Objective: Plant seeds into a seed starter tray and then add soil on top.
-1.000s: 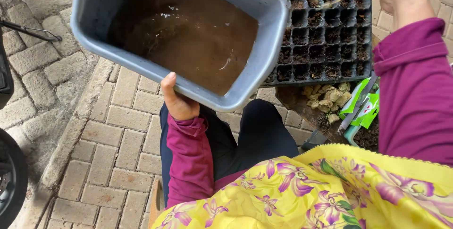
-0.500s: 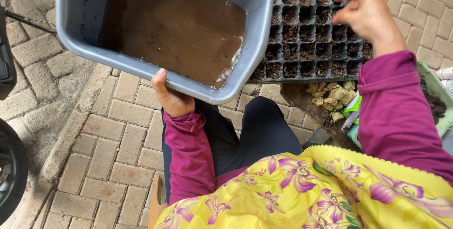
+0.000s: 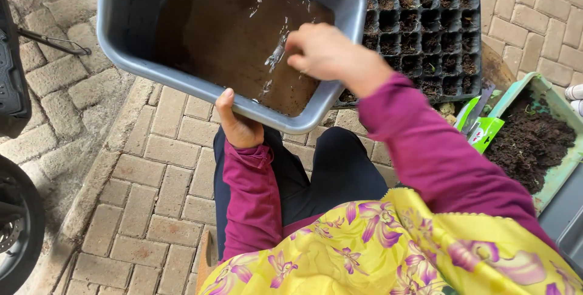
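Hands at a tub of muddy water

The left hand (image 3: 238,126) gripped the grey tub's (image 3: 130,12) near rim from below; the right hand (image 3: 325,52), fingers curled together, hovered over the water, beside the seed tray (image 3: 425,40).

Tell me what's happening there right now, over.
Left hand has a grip on the grey tub rim. Right hand over the muddy water. Nothing in the way.

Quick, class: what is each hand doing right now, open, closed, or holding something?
Left hand: closed on the grey tub's near rim.
Right hand: fingers curled over the muddy water, holding nothing visible.
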